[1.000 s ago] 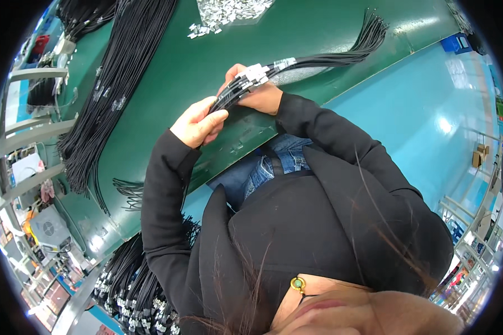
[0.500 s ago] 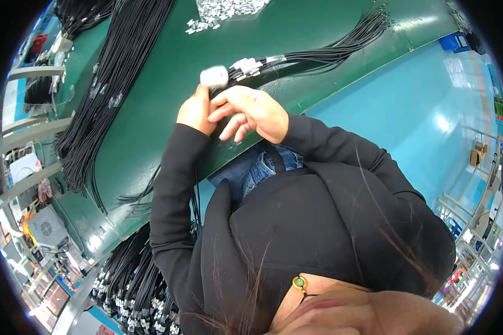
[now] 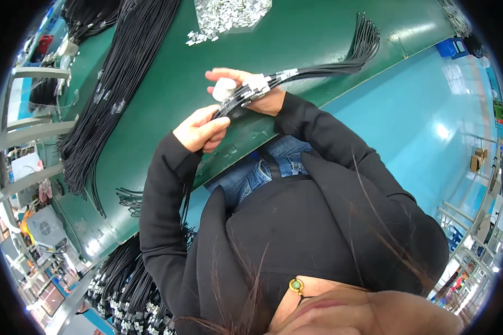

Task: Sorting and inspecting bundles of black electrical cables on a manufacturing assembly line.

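A bundle of black cables [image 3: 324, 69] runs across the green table's near edge, with white connectors [image 3: 257, 85] along its middle and a clear band to their right. My left hand [image 3: 200, 130] is closed round the bundle's left part, thumb on top. My right hand [image 3: 269, 103] is under the bundle by the connectors, its fingers stretched out to the left and apart. Between the two hands a white roll [image 3: 224, 89], perhaps tape, stands against the cables in front of the right fingers. Whether those fingers touch the roll is hidden.
A clear bag of small white pieces [image 3: 232, 14] lies at the far side of the green table [image 3: 302, 39], some spilled beside it. A long black cable bundle [image 3: 126, 72] lies to the left. More cables [image 3: 131, 285] hang below the table's near edge. Metal rails [image 3: 36, 131] stand at the left.
My right hand has gone from above the left hand to beneath the bundle, fingers now stretched behind the roll. My left hand and the roll have shifted slightly; the bundle's right end has swung upward.
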A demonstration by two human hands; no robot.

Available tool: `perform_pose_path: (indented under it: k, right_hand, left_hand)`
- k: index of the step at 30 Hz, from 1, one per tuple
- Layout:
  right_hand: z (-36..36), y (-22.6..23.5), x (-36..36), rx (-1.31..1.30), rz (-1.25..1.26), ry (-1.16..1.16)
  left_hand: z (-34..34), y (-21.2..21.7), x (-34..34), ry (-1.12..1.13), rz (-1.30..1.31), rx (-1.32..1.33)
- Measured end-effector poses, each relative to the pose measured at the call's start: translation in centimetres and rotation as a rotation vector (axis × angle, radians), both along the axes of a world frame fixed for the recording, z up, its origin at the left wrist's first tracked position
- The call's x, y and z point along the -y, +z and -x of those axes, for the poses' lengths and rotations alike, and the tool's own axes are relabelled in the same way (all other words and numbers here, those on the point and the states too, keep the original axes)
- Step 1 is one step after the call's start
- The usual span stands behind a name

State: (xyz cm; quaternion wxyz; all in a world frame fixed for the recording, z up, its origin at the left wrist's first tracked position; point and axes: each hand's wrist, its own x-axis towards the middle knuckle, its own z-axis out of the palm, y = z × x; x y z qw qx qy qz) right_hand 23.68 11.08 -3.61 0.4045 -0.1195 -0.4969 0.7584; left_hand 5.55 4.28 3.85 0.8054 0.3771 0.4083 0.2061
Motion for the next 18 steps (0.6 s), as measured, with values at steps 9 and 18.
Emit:
perform_pose_path:
  k: [9, 18]
  right_hand:
    - [0.0, 0.1, 1.0, 0.159, 0.008, -0.004]
    - [1.2, 3.3, 5.2, 0.805, 0.287, -0.238]
  left_hand:
    - [0.3, 0.4, -0.3, 0.050, 0.040, 0.058]
    - [0.9, -1.9, -1.5, 0.242, -0.199, -0.106]
